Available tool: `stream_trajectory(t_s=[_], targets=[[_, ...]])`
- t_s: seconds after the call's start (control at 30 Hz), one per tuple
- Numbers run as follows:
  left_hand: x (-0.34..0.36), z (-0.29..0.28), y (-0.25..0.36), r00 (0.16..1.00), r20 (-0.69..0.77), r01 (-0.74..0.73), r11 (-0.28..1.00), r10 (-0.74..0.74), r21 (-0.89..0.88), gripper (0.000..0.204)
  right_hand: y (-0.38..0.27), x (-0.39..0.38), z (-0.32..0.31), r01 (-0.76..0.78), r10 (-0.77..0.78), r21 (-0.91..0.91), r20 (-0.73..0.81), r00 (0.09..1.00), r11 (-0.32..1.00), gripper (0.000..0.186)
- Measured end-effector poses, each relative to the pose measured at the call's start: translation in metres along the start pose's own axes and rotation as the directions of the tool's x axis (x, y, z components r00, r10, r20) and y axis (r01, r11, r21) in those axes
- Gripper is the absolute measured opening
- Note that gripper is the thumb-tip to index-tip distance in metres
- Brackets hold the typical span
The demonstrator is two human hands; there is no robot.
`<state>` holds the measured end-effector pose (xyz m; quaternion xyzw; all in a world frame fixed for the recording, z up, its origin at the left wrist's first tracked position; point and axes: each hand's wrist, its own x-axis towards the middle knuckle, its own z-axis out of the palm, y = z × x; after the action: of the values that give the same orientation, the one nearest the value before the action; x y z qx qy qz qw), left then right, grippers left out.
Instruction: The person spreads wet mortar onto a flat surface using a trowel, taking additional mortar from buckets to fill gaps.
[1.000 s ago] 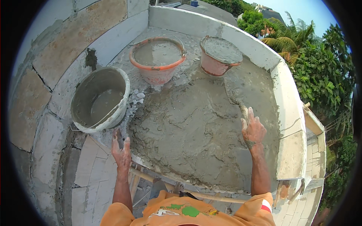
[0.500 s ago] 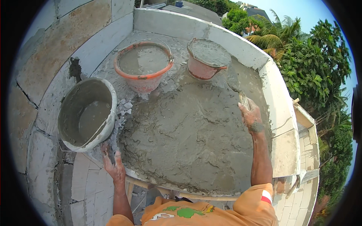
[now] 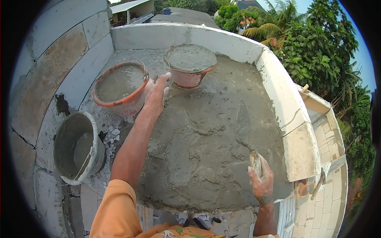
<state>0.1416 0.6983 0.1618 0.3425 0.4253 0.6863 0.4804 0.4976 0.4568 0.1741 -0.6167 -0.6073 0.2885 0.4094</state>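
Observation:
My right hand is wrapped round the handle of a pointed trowel. The blade is coated in grey mortar and rests flat on, or just over, the wet mortar bed. My left hand is stretched far forward, fingers out, between an orange-rimmed bucket and a smaller red bucket. It is closest to the orange bucket's handle joint; whether it touches either bucket I cannot tell. Both buckets are filled with grey mortar.
A pale bucket with a little mortar at its bottom stands at the left. Low block walls border the mortar at the back and right. A tall block wall rises at the left. A hammer-like tool hangs at the right wall's near end.
My left hand has reached from beside the pale bucket forward to the far buckets. My right hand has drawn the trowel back toward me, over the mortar. The view has shifted.

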Motion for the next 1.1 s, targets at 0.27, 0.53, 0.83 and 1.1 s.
stream_trajectory(t_s=[0.27, 0.53, 0.83, 1.1], targets=[[0.120, 0.024, -0.049, 0.951, -0.298, 0.069, 0.995, -0.087, -0.070, 0.085, 0.032, -0.068, -0.054, -0.318, 0.339, 0.135, -0.181, 0.923, 0.938, 0.056], [0.197, 0.015, -0.085, 0.993, -0.116, -0.021, 0.962, -0.011, -0.273, 0.008, 0.171, -0.162, -0.099, -0.193, 0.062, -0.523, -0.256, 0.965, 0.830, 0.067], [0.175, 0.060, -0.065, 0.988, -0.137, -0.108, 0.954, 0.071, -0.280, 0.012, 0.238, -0.259, -0.103, -0.046, -0.015, -0.966, -0.051, 0.999, 0.254, 0.046], [0.144, 0.168, -0.059, 0.948, -0.158, -0.267, 0.961, 0.275, 0.072, 0.030, 0.202, -0.242, -0.105, 0.021, -0.223, -0.956, -0.046, 0.974, 0.291, 0.037]])
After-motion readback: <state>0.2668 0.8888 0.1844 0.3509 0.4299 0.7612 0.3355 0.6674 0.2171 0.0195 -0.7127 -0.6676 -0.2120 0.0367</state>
